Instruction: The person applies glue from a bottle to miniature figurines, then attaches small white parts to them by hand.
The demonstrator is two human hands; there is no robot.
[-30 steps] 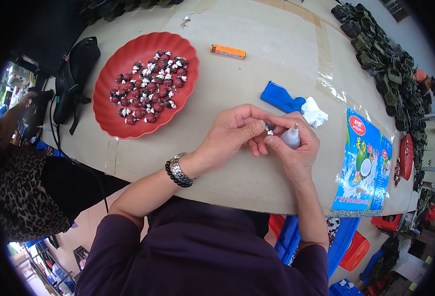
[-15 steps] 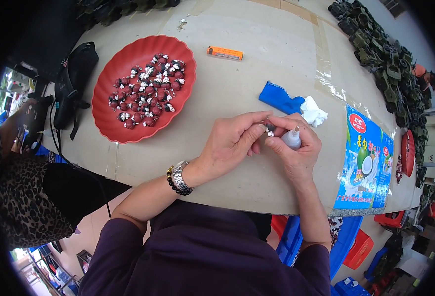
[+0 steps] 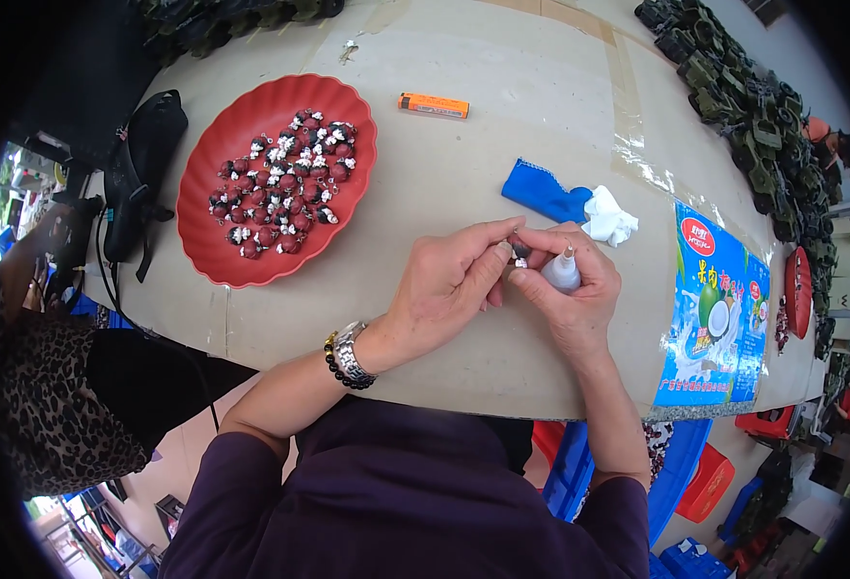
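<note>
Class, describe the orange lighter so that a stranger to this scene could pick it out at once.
Start at the big red plate on the table's left. Look right, past its upper rim: the lighter lies flat and alone on bare tabletop. It is the only small orange bar; the blue cloth lies nearer the hands.

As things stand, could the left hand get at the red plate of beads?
Probably yes. The left hand is pinching a small piece, so it would have to let go first, but bare table lies between it and the red plate, with nothing blocking.
</note>
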